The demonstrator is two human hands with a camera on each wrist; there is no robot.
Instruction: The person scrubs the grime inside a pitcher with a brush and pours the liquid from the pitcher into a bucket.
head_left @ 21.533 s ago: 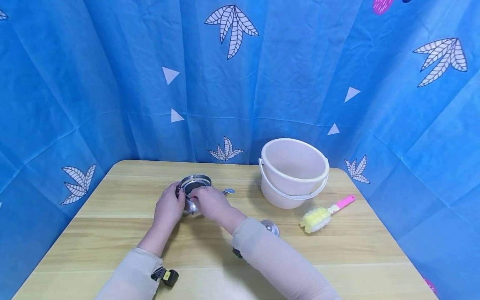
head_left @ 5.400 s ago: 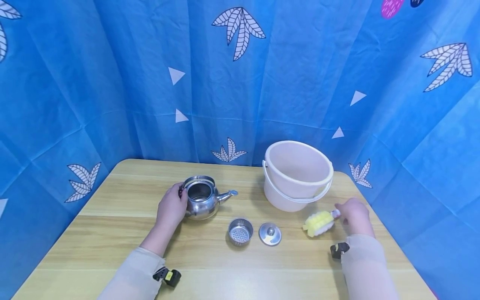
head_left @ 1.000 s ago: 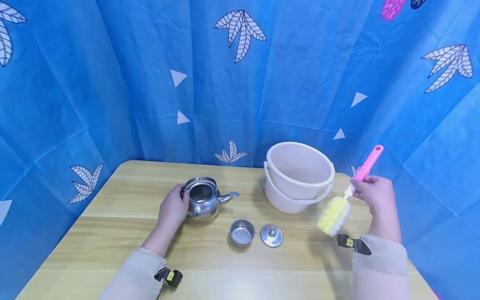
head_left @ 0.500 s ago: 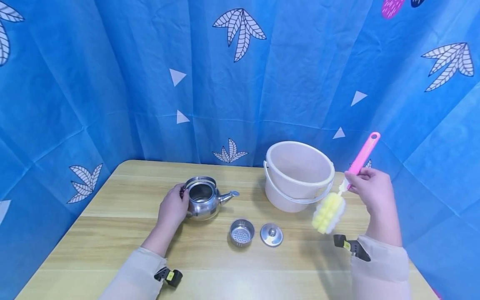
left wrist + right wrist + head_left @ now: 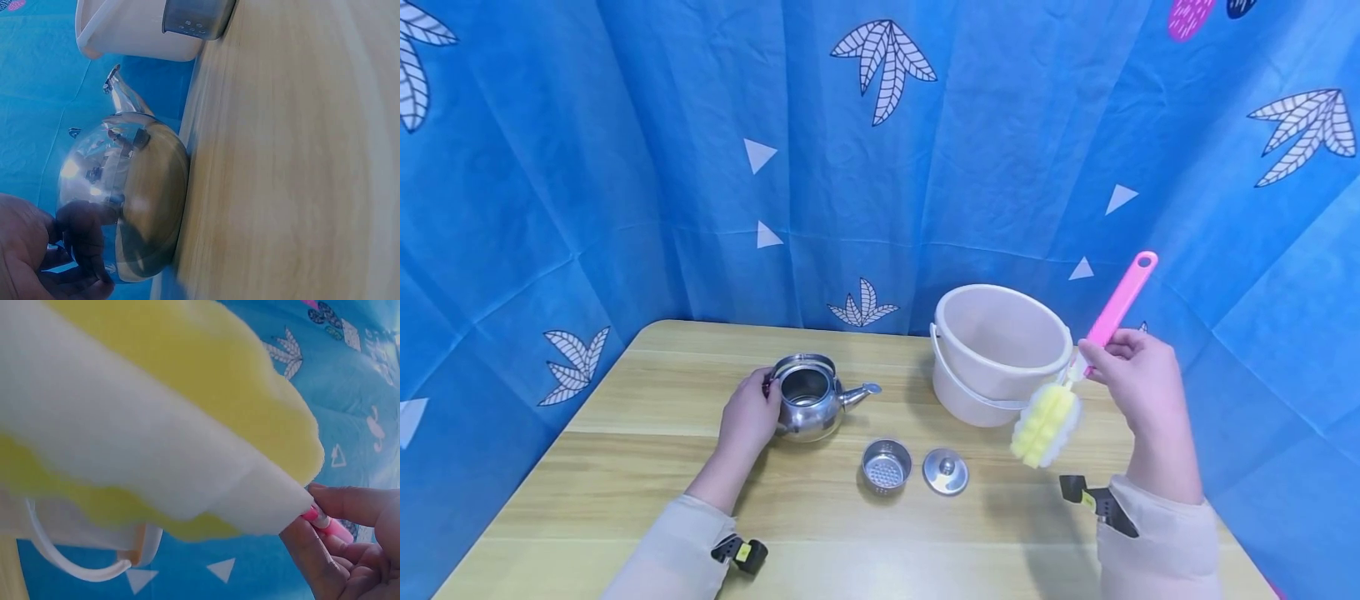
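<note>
A small stainless steel teapot [image 5: 812,419] stands lidless at the table's left, its spout pointing right. My left hand [image 5: 748,414] holds it by the handle side; in the left wrist view the fingers [image 5: 84,237] are bent against its round body [image 5: 153,200]. Above the table at the right, my right hand [image 5: 1142,379] pinches a sponge bottle brush [image 5: 1047,425] near the base of its pink handle [image 5: 1123,298]. The yellow and white sponge head hangs downward and fills much of the right wrist view. A perforated steel strainer [image 5: 887,468] and a round lid [image 5: 945,472] lie between the hands.
Behind the brush stands a white bucket [image 5: 973,385] with its handle lowered at the front. A wooden table [image 5: 820,542] carries everything, and a blue patterned curtain [image 5: 865,192] encloses its back and sides.
Earlier both hands were at the teapot; since then the strainer has come to rest on the table. The right hand has lifted the brush and carried it leftward. The left hand stays put.
</note>
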